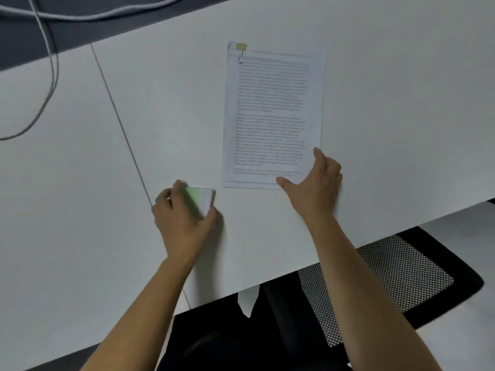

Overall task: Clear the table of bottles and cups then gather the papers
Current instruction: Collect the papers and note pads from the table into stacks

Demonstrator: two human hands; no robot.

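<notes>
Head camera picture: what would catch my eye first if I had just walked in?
Most likely the stack of printed papers lying flat on the white table, held by a yellow binder clip at its far left corner. The right hand rests on the stack's near right corner. Just left of it, the left hand wraps a small green and white object, too blurred to identify.

White table (80,210) with a clipped stack of printed papers (272,116) and grey cables (49,84).
</notes>
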